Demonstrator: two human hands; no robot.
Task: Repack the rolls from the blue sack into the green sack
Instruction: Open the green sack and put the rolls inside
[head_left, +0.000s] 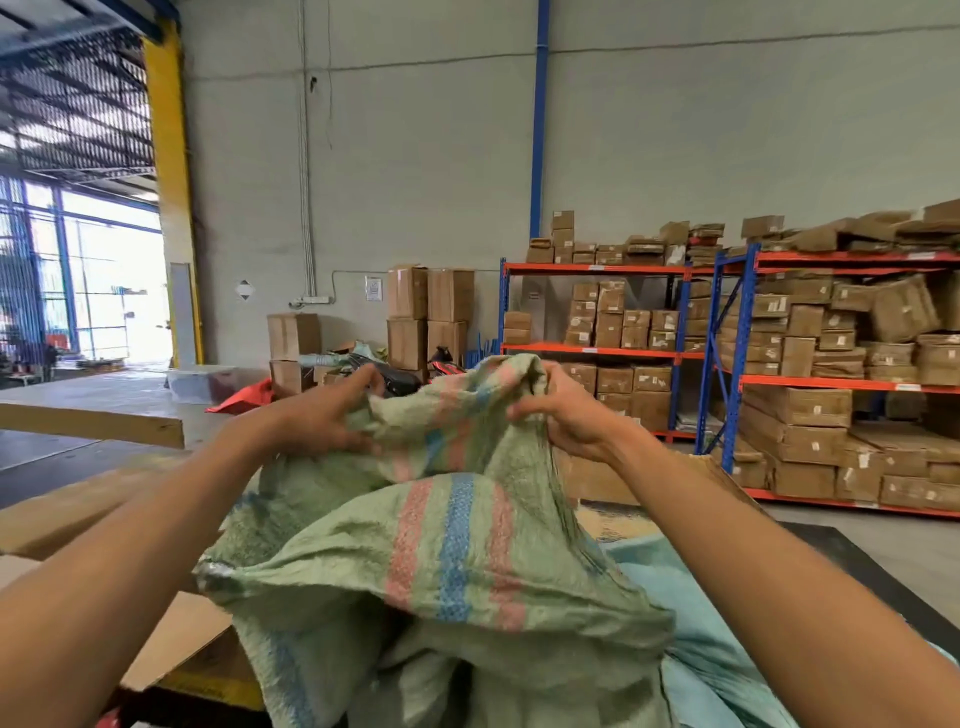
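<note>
The green sack (447, 561) is the one thing I have in hand: a single woven bag with pink and blue stripes, held up in front of me, its lower part crumpled on the work surface below. One blue sack (691, 623) lies under and just right of it, showing as pale blue fabric touching the green one. I can see no rolls from here; whether any sit inside either bag I cannot tell.

Two hands are in view, both arms reaching forward and up from the lower corners. My left hand (324, 415) is at the left side of the sack's upper edge, fingers curled and pinching a bunch of the weave. My right hand (563, 410) is at the right side of that edge, fingers closed tight round a gathered fold, thumb pointing left. The hands are apart, with the sack's top spread between them.

Flat cardboard (78, 509) lies to my left on the surface. Behind stand two blue-and-orange racks (732, 353) loaded with many brown cartons, too many to count, and several stacked boxes (431, 312) against the grey wall.
</note>
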